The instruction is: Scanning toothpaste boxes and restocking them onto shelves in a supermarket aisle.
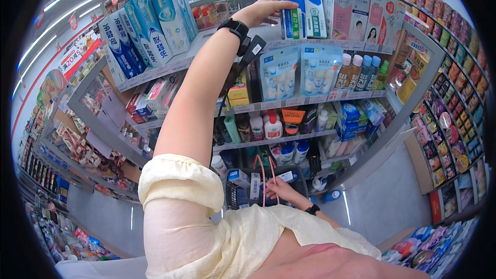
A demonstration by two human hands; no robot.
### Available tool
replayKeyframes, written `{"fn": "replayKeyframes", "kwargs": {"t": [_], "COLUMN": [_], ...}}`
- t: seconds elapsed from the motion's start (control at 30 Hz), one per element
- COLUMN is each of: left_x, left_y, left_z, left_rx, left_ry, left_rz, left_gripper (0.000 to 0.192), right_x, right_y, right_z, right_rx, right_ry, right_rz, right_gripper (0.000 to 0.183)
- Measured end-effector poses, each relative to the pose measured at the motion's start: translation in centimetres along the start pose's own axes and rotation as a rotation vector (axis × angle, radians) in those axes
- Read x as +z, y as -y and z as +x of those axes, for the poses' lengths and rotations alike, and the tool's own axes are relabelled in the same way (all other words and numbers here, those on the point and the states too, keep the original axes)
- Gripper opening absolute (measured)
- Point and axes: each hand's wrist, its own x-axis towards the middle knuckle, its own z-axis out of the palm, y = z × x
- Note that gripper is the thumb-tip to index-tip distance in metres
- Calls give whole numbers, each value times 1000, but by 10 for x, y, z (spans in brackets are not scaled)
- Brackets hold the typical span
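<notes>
My left hand (267, 11) reaches to the top shelf, one digit lying across the front of a blue, white and green toothpaste box (292, 19). Its other fingers are bent beside the box's left edge; whether they grip it cannot be told. Another blue and white box (314, 11) stands against it on the right. Low before me, my right hand (279, 190) is closed on a pink handle (274, 170) of a dark shopping basket (304, 182). Inside the basket lie several boxes, among them a white and blue one (239, 178). Each wrist wears a black band.
More toothpaste boxes (143, 31) stand at the shelf's left end. Lower shelves hold light-blue pouches (279, 73), bottles (273, 124) and a black handheld device (314, 159). A blue bottle (331, 196) is near the floor. Curved racks of packaged goods (453, 124) line the right side.
</notes>
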Motion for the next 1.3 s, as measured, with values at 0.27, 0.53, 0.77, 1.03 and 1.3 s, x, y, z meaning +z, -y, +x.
{"fn": "replayKeyframes", "kwargs": {"t": [0.27,0.53,0.77,1.03,1.3], "left_x": [-14,-74,-105,-66,-4], "left_y": [15,-75,-15,-46,-1], "left_z": [-16,-120,-118,-70,64], "left_rx": [183,206,128,-304,-89], "left_ry": [-249,-435,-139,39,-159], "left_rz": [-20,590,984,1009,606], "left_gripper": [49,74,74,91,48], "right_x": [3,-8,-2,-11,-8], "right_y": [7,-10,5,-15,-16], "right_z": [2,8,6,2,4], "right_rx": [-20,-4,29,38,20], "right_ry": [11,66,66,1,-48], "right_rz": [-44,-83,-80,-15,16], "right_gripper": [27,26,27,27,28]}}
